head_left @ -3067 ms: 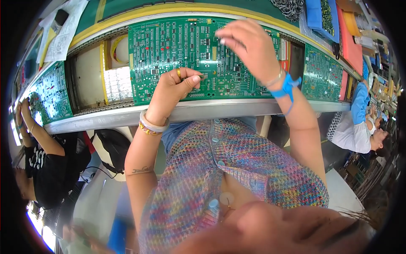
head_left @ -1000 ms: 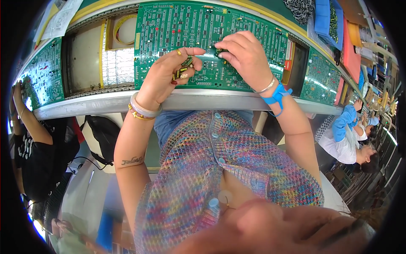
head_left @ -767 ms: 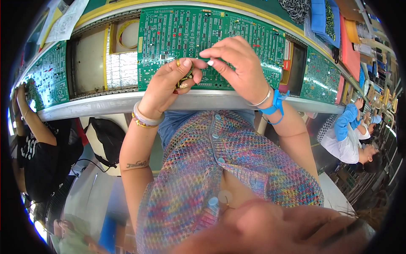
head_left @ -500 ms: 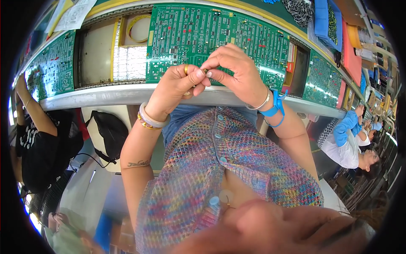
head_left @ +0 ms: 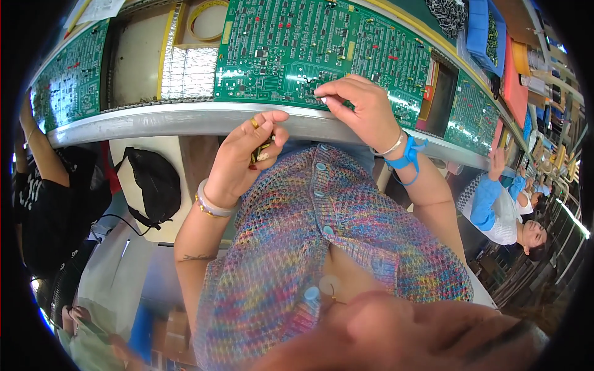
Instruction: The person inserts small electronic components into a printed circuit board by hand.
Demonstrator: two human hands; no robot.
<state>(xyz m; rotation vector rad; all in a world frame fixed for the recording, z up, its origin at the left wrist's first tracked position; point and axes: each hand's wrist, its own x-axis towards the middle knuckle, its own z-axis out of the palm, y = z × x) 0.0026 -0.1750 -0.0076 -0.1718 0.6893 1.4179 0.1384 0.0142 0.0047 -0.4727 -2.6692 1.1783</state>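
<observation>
A large green circuit board (head_left: 272,65) lies in front of me, covered with many tiny soldered-on parts, some of them red. My right hand (head_left: 365,108) reaches over the board's near edge, thumb and index finger pinched together just above its surface. What sits between those fingertips is too small to make out. Lower and to the left, clear of the board, my left hand (head_left: 247,148) curls its fingers around several small electronic components (head_left: 262,152), dark and yellowish. Its thumb and index finger are slightly apart at the tips.
A metal rail (head_left: 179,116) runs along the near side of the line. More green boards lie to the left (head_left: 68,80) and right (head_left: 470,114). A yellow tape roll (head_left: 207,20) sits beyond the rail. Blue bins (head_left: 486,34) stand at the far right. Other people sit on both sides.
My hands have come apart from their joint pinch. The left drew down and left with the components; the right moved slightly right and now sits low over the board.
</observation>
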